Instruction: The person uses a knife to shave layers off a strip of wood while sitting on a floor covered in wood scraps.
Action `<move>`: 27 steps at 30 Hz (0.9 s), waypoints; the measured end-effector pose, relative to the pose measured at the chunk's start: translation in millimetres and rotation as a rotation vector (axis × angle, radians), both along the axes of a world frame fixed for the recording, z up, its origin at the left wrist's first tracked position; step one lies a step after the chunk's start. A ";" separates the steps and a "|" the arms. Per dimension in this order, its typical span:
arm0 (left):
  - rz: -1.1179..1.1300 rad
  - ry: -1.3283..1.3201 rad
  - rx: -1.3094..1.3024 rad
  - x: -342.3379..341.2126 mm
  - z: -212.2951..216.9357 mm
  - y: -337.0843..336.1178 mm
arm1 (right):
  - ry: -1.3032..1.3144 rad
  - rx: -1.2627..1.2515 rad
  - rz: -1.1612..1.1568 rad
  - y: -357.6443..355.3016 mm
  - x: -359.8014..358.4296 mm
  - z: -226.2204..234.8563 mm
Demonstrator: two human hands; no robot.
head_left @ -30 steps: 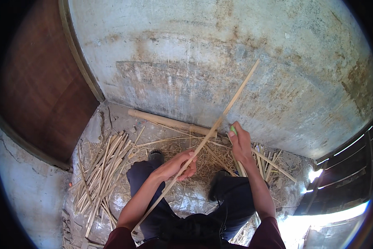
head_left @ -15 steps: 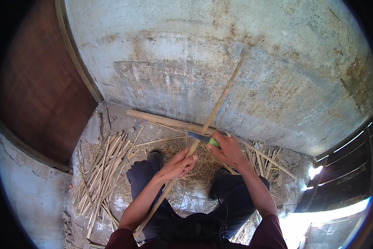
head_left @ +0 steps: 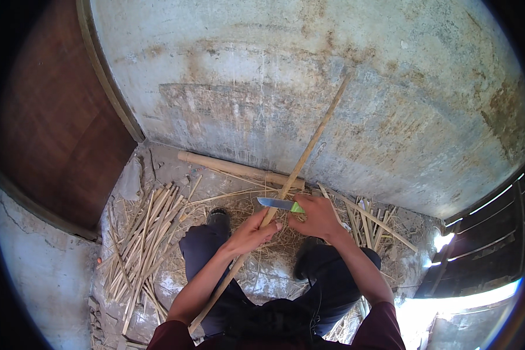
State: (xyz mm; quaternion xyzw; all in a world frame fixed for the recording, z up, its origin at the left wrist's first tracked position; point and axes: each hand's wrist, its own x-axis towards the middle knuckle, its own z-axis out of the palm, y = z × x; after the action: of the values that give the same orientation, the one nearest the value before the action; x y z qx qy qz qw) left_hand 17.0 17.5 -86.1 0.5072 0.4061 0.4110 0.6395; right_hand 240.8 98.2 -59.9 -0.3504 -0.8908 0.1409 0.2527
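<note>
- Left hand [head_left: 255, 228]: grip clamped around a long bamboo stick [head_left: 300, 166], fingers wrapped over it about midway along its length
- Long bamboo stick: slanted, its upper end rising away from the left grip toward the stained concrete wall [head_left: 309, 76], its lower end running down beside the left forearm
- Right hand [head_left: 318, 216]: grip closed on the green handle of a knife [head_left: 278, 203], just right of the left hand
- Knife: blade pointing left from the right grip, laid across the stick just above the left hand, touching it
- Thick bamboo pole [head_left: 239, 170]: lying on the floor beyond both hands, at the foot of the wall
- Pile of split bamboo strips [head_left: 145, 239]: on the floor well left of the left grip
- Loose strips [head_left: 370, 221]: on the floor just right of the right grip
- Straw shavings [head_left: 239, 207]: scattered under and ahead of the hands
- Brown wooden door [head_left: 52, 116]: far left of both
</note>
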 end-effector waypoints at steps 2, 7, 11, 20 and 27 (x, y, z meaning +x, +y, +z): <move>0.022 0.042 0.021 2.7 -2.3 0.0 | -0.023 -0.035 -0.047 4.5 -1.9 -7.7; 0.068 0.190 0.116 5.6 -7.5 -1.3 | -0.126 -0.066 -0.193 8.6 -6.7 -18.7; 0.074 0.242 0.138 5.1 -2.8 -0.9 | -0.077 0.002 -0.204 7.2 -6.8 -23.0; 0.052 0.328 0.190 6.7 7.8 -6.2 | -0.120 0.069 -0.191 3.8 -6.6 -22.9; 0.042 0.305 0.188 0.8 -3.6 -6.7 | -0.109 0.059 -0.213 4.0 -8.0 -22.1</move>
State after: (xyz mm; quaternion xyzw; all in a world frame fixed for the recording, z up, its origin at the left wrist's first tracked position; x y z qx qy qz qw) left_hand 17.8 10.8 -89.7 0.6127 0.4686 0.3785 0.5116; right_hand 232.8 102.1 -82.0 -0.4425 -0.8648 0.0677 0.2274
